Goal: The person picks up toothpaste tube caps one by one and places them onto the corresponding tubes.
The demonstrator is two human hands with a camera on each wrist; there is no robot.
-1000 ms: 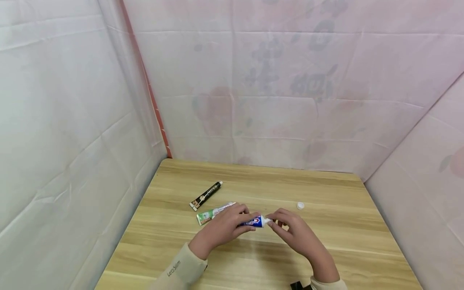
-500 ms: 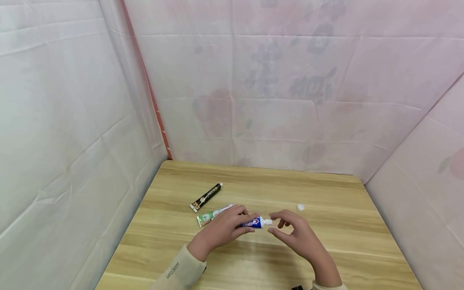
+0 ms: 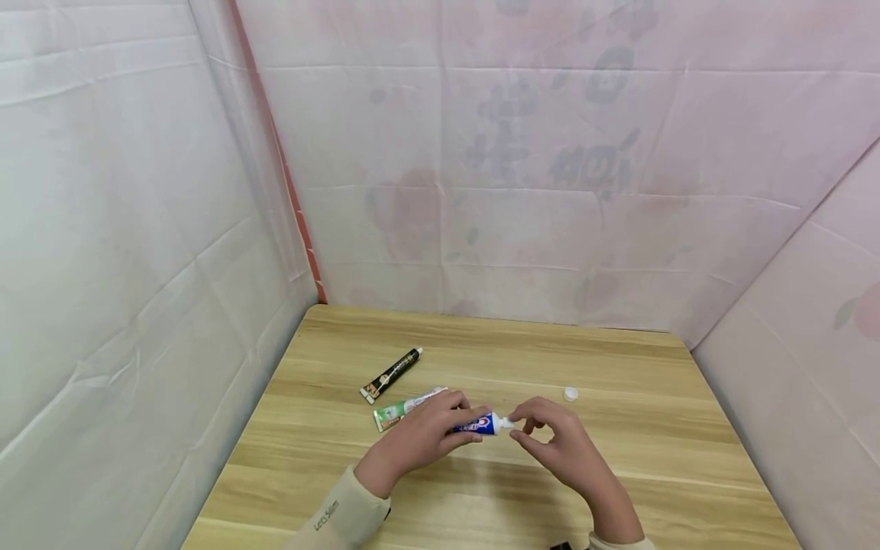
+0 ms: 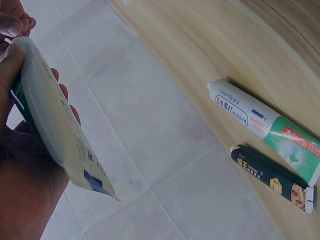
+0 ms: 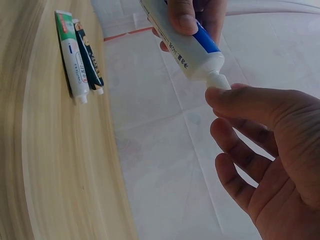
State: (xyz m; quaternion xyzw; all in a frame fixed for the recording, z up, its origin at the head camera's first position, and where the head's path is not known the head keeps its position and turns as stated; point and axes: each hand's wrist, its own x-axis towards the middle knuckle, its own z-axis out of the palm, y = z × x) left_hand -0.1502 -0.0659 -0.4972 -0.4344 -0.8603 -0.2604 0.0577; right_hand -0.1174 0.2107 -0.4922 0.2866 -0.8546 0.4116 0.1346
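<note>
My left hand (image 3: 429,431) grips a blue and white toothpaste tube (image 3: 486,424) round its body, held above the table with its capped end pointing right. The thumb and forefinger of my right hand (image 3: 560,443) pinch the small white cap (image 5: 218,81) at the end of that tube. The right hand's other fingers (image 5: 240,150) are loosely bent and apart from the tube. In the left wrist view the tube's pale back (image 4: 65,120) shows, its flat end sticking out past the palm.
A green and white toothpaste tube (image 3: 389,412) lies partly behind my left hand. Farther back is a black toothpaste tube (image 3: 392,375). A round white cap (image 3: 570,393) sits on the wooden table (image 3: 330,458) beyond my right hand. Pale cloth walls (image 3: 440,191) enclose the table.
Half a second ago my right thumb and forefinger were spread apart off the tube's cap; now they pinch it again, as one second ago. My left hand keeps its hold on the tube.
</note>
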